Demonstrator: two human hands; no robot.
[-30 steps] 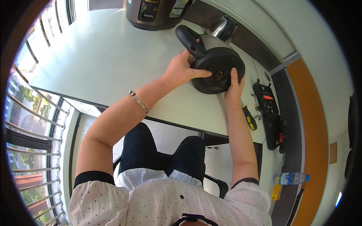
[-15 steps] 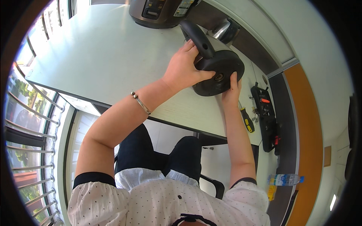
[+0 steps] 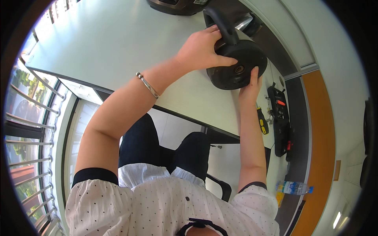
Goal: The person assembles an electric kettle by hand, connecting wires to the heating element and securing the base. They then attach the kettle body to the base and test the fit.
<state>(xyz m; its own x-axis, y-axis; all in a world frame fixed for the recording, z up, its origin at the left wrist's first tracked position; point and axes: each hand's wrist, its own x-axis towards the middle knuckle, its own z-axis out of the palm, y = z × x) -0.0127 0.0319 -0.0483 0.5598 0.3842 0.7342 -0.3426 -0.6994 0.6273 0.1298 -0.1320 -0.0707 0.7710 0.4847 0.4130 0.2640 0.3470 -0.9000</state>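
Observation:
An electric kettle is tipped over in my hands above the tabletop, its round black underside turned towards me. A ringed metal socket sits in the middle of that base. My left hand is closed on the kettle's left side by the black handle, the thumb lying across the base. From below, my right hand grips the rim of the base, one digit resting on its face near the socket. The fingers behind the kettle are hidden. Beside my right forearm lies a yellow and black screwdriver on the table.
A dark rounded appliance stands at the table's far edge. Behind the kettle is a shiny metal vessel. An open black tool case with loose small parts lies at right, and a clear plastic bottle lies nearer. Barred windows line the left.
The whole view has shifted a little, so the far appliance shows less. Kettle and hands sit slightly higher and further right in the picture, with the same hold.

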